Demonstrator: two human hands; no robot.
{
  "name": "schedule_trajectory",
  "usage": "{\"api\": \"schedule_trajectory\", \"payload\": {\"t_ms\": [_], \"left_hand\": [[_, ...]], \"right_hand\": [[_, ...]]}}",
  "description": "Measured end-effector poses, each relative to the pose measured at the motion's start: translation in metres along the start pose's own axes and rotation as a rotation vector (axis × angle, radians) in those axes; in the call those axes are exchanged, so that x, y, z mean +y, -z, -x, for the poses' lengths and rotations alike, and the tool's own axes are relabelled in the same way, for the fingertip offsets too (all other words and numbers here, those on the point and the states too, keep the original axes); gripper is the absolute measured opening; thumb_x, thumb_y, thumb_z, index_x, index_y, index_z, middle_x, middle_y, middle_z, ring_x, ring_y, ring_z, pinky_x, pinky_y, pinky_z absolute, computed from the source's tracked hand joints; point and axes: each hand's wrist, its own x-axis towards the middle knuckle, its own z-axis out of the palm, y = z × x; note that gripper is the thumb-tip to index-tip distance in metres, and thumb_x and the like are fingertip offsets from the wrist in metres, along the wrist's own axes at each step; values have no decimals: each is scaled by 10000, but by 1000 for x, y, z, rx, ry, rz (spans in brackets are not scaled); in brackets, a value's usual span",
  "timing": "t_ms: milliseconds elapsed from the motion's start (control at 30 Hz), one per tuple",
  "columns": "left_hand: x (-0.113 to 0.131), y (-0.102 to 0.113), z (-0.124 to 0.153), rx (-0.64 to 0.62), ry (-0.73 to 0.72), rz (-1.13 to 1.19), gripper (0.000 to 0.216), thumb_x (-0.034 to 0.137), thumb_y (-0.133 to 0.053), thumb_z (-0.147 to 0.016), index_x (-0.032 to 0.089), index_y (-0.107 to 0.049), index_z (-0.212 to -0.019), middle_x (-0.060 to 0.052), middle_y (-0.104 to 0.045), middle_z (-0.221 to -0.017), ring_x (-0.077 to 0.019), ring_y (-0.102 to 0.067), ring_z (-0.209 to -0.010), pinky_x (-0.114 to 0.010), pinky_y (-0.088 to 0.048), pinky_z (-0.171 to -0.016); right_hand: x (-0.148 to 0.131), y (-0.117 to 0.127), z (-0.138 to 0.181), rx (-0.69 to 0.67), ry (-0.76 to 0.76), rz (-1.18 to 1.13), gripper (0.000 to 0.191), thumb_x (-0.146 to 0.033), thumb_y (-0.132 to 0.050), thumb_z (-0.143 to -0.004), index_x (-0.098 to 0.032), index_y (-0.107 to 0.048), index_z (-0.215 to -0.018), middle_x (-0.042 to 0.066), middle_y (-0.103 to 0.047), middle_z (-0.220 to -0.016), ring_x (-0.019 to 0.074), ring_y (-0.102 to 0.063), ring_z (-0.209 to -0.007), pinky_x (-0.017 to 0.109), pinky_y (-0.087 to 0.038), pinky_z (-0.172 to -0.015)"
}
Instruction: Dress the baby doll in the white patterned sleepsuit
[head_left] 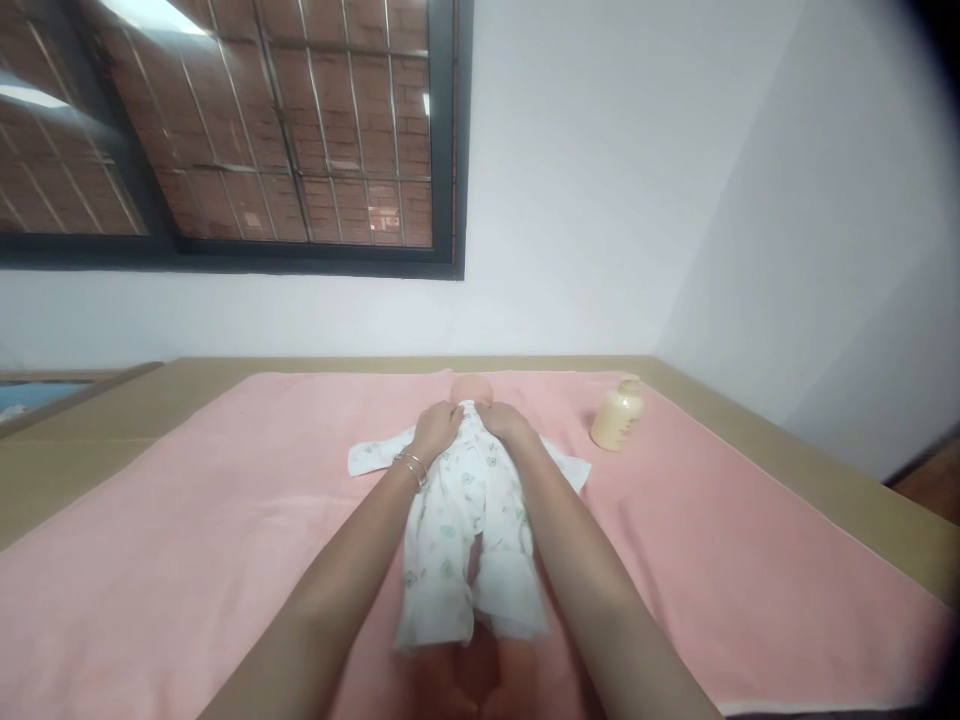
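A baby doll [472, 387] lies stretched out in front of me, its head at the far end and its bare legs towards me. A white baby romper [468, 480] with a small green and brown print covers its body, sleeves spread out to both sides. My left hand [439, 428], a bracelet on its wrist, is closed on the romper at the left of the collar. At the collar's right side, my right hand [506, 421] is closed on the cloth too. The fingertips of both hands are partly hidden.
A pink towel [247, 520] lies under the doll on a tan padded surface [67, 470]. To the right of the doll stands a pale yellow bottle [617, 415], slightly tilted in view. A white wall and a barred window [300, 130] rise behind.
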Motion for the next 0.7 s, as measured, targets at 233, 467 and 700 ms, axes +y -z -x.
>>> {"api": "schedule_trajectory", "payload": {"t_ms": [233,467,700], "left_hand": [[-5,-1,-1,-63,92,65,538,478,-229,-934,165,-664,-886,-111,-691,-925,-221,-615,-816,-288,-381,-713],[0,-2,1,57,-54,66,503,457,-250,-937,171,-657,-860,-94,-679,-932,-197,-592,-845,-278,-393,-753],[-3,-1,1,-35,73,151,564,503,-220,-929,169,-659,-808,-93,-682,-847,-209,-600,-772,-285,-399,-694]], "right_hand": [[-4,3,0,32,24,-6,673,-581,-168,-924,-147,-575,-1240,139,-547,-1288,279,-509,-1172,353,-369,-952],[1,2,-2,-24,-26,3,705,-645,-181,-896,-176,-578,-1243,138,-552,-1283,298,-504,-1177,368,-386,-933],[-11,7,7,51,4,29,694,-606,-158,-916,-152,-577,-1232,159,-571,-1250,302,-518,-1151,406,-368,-940]]}}
